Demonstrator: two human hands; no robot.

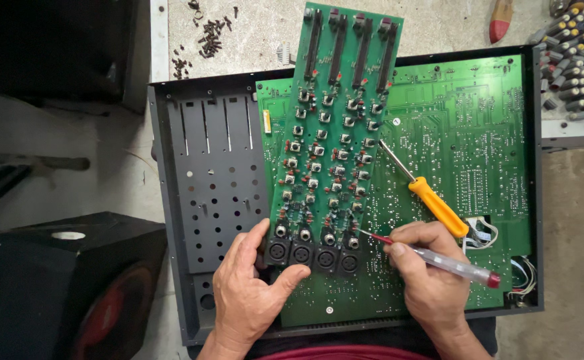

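Observation:
A long narrow green circuit board [332, 133] with rows of small pots, four sliders at its far end and black round sockets [312, 255] at its near end lies over a large green main board [465, 133] in a dark metal chassis [215, 167]. My left hand [248, 293] grips the near socket end of the narrow board. My right hand [428, 273] holds a thin clear-handled screwdriver [448, 263] with a red tip section, its point touching the narrow board's near right corner. An orange-handled screwdriver [432, 203] lies on the main board beside my right hand.
Loose dark screws [205, 37] lie on the bench beyond the chassis. A rack of many knobbed parts [578, 60] sits at the top right. A black speaker box [65, 287] stands at the lower left. White wires [485, 233] run near the chassis's right side.

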